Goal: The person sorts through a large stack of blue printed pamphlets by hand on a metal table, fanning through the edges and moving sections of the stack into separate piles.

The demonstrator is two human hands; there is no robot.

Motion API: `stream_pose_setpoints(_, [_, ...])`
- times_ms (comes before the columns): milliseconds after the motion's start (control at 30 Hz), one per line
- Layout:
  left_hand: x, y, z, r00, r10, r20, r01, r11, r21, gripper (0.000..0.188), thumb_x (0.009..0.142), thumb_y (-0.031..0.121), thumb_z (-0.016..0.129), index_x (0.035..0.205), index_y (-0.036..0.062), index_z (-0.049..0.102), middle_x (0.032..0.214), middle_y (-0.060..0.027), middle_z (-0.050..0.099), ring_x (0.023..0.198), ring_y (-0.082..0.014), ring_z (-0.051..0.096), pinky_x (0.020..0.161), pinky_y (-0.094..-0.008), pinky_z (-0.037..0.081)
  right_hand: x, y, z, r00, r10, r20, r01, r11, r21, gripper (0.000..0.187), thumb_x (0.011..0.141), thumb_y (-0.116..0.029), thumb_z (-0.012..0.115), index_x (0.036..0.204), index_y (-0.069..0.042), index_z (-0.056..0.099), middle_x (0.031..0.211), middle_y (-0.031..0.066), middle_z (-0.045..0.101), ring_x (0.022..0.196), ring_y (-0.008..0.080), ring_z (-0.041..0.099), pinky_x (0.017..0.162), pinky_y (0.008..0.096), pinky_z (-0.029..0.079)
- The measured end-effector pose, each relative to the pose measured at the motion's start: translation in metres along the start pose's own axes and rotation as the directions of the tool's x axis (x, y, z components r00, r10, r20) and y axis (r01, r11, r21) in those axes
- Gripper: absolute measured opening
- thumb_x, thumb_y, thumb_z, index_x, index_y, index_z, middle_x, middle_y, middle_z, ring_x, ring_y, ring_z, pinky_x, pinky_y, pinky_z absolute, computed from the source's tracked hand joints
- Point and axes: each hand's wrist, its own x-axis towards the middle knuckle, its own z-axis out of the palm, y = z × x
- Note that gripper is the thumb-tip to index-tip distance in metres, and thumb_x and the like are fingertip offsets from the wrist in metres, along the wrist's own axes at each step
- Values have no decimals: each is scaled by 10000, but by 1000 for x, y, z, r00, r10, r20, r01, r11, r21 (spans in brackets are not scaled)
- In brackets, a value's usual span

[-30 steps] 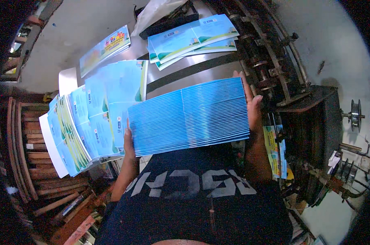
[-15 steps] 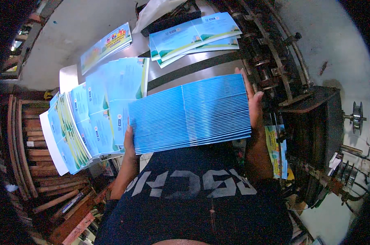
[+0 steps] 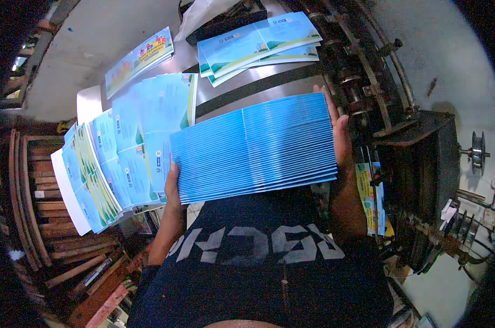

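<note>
A thick stack of blue printed booklets is held between my two hands in front of my chest, its many edges fanned toward me like steps. My left hand grips the stack's left end, the thumb showing along the side and the other fingers hidden beneath. Against the right end presses my right hand, with its thumb raised and fingertips reaching past the far corner. Just beyond my left hand, overlapping blue and green printed sheets lie spread over the left part of the metal table.
Farther back on the table are a small pile of colourful covers and another pile of printed sheets. A dark machine with rollers stands close on the right. Wooden slats fill a rack at left. More printed covers sit below my right forearm.
The stack stays between both hands and has risen very slightly in the picture. The table and its piles have shifted a little up and left in view.
</note>
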Motion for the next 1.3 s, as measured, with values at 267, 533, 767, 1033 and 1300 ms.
stream_pose_setpoints(267, [4,-9,-12,999,47,27,-46,998,-42,513,970,372,456,1301,-18,495,1255,-142,555,1122,-238,546,990,-376,424,-2,-11,10,999,51,-19,-47,979,200,978,849,-753,271,1499,-41,110,1567,130,127,1422,269,190,1150,403,170])
stream_pose_setpoints(533, [8,-16,-22,995,102,-19,-99,989,113,566,962,451,424,1315,13,488,1241,-137,559,1105,-254,548,991,-385,417,-8,-13,8,1000,-13,-1,13,989,150,996,828,-775,285,1473,-24,181,1505,170,269,1348,284,328,1106,418,273])
stream_pose_setpoints(767, [39,44,-25,930,-47,365,-198,773,602,445,982,380,394,1103,-4,582,1138,-121,603,1073,-210,541,962,-349,397,-11,-18,8,999,-8,-39,22,931,364,712,864,-616,527,1249,-26,420,1252,165,535,1182,260,504,981,387,436])
stream_pose_setpoints(1033, [50,100,41,664,-23,747,-693,357,626,341,829,67,507,1152,45,615,1015,-147,644,913,-291,627,852,-367,484,-8,-64,-10,987,147,-63,-156,970,-187,712,767,-418,742,1291,-44,438,1301,166,509,1230,289,473,1055,386,353])
stream_pose_setpoints(1300, [63,102,80,634,-160,757,-720,235,653,302,916,250,490,1071,24,617,986,-200,619,864,-382,612,759,-448,490,-52,-127,66,784,138,606,561,264,-785,716,812,-293,608,1422,-40,332,1523,166,246,1419,310,215,1104,604,159])
